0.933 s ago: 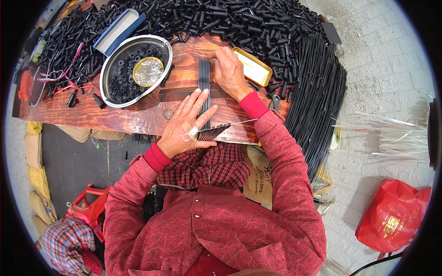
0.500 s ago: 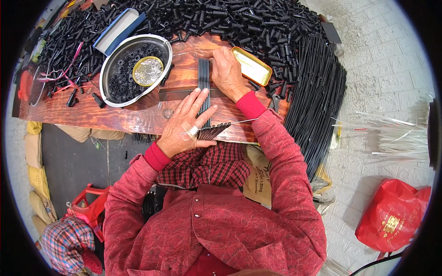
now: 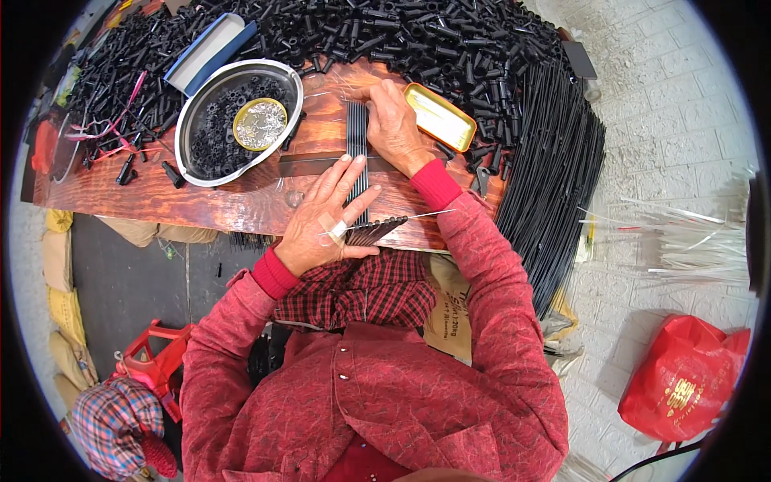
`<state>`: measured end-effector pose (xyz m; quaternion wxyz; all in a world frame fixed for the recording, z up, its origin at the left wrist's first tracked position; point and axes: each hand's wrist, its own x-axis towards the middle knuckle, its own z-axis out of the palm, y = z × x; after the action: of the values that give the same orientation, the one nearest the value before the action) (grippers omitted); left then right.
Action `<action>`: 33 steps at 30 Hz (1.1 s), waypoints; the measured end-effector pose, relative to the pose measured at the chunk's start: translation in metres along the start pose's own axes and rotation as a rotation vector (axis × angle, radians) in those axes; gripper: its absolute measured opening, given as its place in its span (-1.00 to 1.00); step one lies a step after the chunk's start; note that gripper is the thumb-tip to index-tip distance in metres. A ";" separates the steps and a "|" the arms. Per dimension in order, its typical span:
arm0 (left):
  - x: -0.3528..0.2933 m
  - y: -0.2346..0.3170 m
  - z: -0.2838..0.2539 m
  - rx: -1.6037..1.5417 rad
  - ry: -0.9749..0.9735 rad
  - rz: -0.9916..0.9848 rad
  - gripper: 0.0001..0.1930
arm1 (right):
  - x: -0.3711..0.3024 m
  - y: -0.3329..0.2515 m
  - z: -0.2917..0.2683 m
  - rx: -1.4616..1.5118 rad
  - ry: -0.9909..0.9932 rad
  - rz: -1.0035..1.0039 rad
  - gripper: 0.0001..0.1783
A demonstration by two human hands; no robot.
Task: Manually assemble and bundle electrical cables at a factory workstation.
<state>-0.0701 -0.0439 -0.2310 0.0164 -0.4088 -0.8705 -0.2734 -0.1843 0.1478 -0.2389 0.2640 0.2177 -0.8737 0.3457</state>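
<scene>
Several slim black rods [image 3: 357,128] lie side by side on the wooden table, pointing away from me across a dark flat bar [image 3: 303,165]. My left hand [image 3: 317,221] rests on them, fingers stretched out and apart, a plaster-like patch on its back. Beside its thumb, the rods' near ends fan out, and a thin pale strip [image 3: 426,214] crosses there. My right hand [image 3: 395,132] is at the far ends, thumb and forefinger pinched together. Whatever is between those fingertips is too small to make out. Fine clear strands lie just beyond them.
A metal basin [image 3: 181,153] of small black parts holds a round tin [image 3: 261,124] of shiny bits. An open yellow-rimmed tin [image 3: 442,119] and pliers [image 3: 482,181] are at right. Black tubes [image 3: 385,36] are heaped behind; long black rods [image 3: 554,161] hang over the right edge.
My right hand has shifted slightly left, its fingertips now over the far ends of the rods. My left hand stays put on them.
</scene>
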 end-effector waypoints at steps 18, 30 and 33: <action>-0.005 -0.002 0.002 -0.008 0.093 0.102 -0.10 | -0.012 0.006 -0.035 -0.380 -0.133 -0.005 -0.78; -0.039 0.018 0.015 0.055 0.186 0.146 -0.07 | -0.063 -0.059 -0.115 -0.169 -0.274 0.028 -0.79; -0.056 0.030 0.018 0.085 0.151 0.116 -0.07 | -0.084 -0.079 -0.128 0.024 -0.408 0.122 -0.79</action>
<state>-0.0075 -0.0586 -0.2468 0.1149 -0.4357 -0.8526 -0.2646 -0.0356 0.2040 -0.1716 0.0577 0.2330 -0.9164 0.3204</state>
